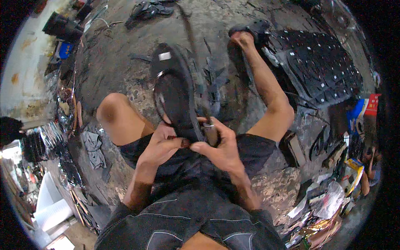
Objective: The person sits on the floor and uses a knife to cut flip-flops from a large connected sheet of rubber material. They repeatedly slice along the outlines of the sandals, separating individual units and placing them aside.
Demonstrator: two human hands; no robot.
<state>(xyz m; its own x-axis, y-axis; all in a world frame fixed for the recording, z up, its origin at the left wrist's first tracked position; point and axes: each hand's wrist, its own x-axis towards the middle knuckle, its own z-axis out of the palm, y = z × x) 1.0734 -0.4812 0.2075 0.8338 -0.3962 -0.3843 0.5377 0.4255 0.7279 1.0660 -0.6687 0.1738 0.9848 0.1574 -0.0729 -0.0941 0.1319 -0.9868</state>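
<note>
A black sandal (171, 104) with a small white label at its far end is held upright over my lap. My left hand (162, 143) is closed on its near left edge, thumb bent across toward the heel. My right hand (221, 146) is closed at the sandal's near right edge, its thumb tip close to the left one. A brownish handle with a metal ring (209, 126) lies in the right hand's grip. Beyond it a long, thin dark strip (189, 33) runs blurred toward the far edge; whether it joins the handle I cannot tell.
Black sheet pieces with white labels (321, 66) lie in rows at the right, near my outstretched foot. A dark sandal pair (150, 11) lies at the far side. Scraps and clear plastic (329, 200) pile up at near right. A white roll (52, 214) lies at near left.
</note>
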